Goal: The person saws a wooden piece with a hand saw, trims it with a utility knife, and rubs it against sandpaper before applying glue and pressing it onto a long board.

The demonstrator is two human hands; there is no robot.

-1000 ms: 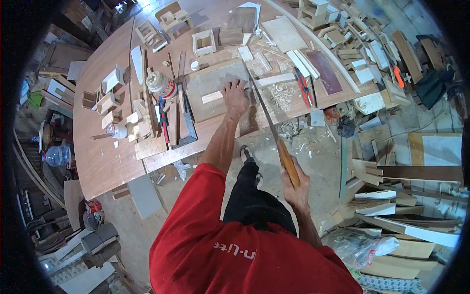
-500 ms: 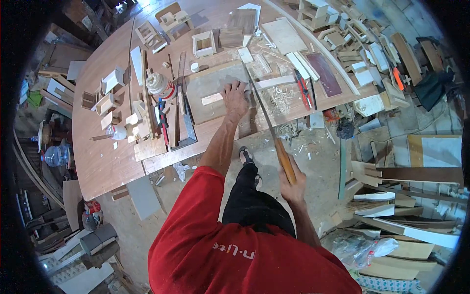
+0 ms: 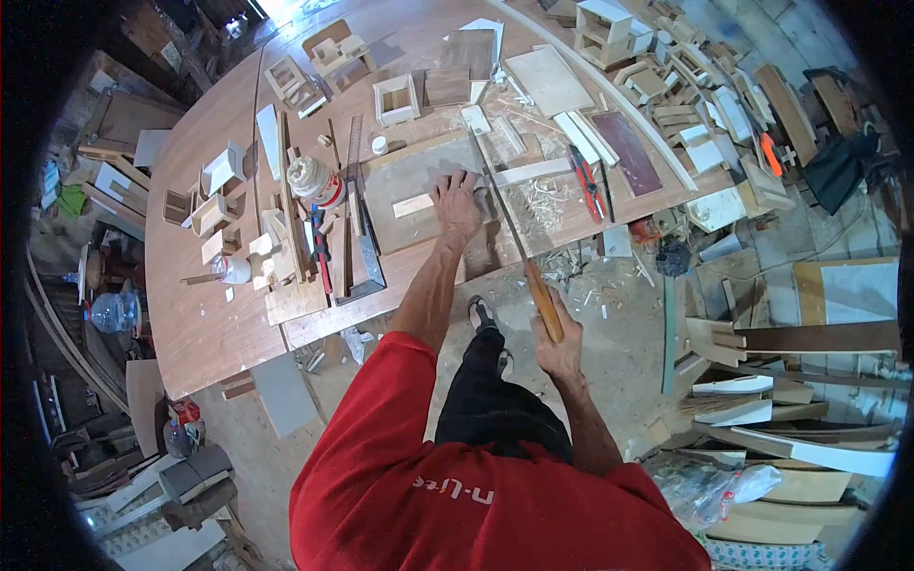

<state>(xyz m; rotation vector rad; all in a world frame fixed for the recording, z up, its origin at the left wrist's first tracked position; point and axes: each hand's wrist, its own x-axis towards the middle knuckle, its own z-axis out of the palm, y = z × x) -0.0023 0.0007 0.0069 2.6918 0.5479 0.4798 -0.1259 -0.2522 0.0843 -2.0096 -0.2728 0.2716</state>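
Observation:
My right hand (image 3: 560,341) is wrapped round the wooden handle of a saw (image 3: 507,211), whose long blade reaches over the table's front edge beside a grey board (image 3: 409,171). On that board my left hand (image 3: 457,205) lies with its fingers spread, pressing on a light wood strip (image 3: 411,205). Part of the strip is hidden under the hand. Another pale strip (image 3: 533,171) shows right of the blade, near a heap of shavings (image 3: 541,205).
Left of the board are a glue jar (image 3: 314,181), a metal square (image 3: 367,266) and red-handled pliers (image 3: 322,257). More red-handled pliers (image 3: 587,186) lie at the right. Small wooden pieces of furniture (image 3: 395,99) stand farther back. Scrap wood (image 3: 705,143) is piled beyond the right edge.
My right hand and the saw have moved forward, towards the table. My left hand stays spread on the board. The whole view has shifted slightly.

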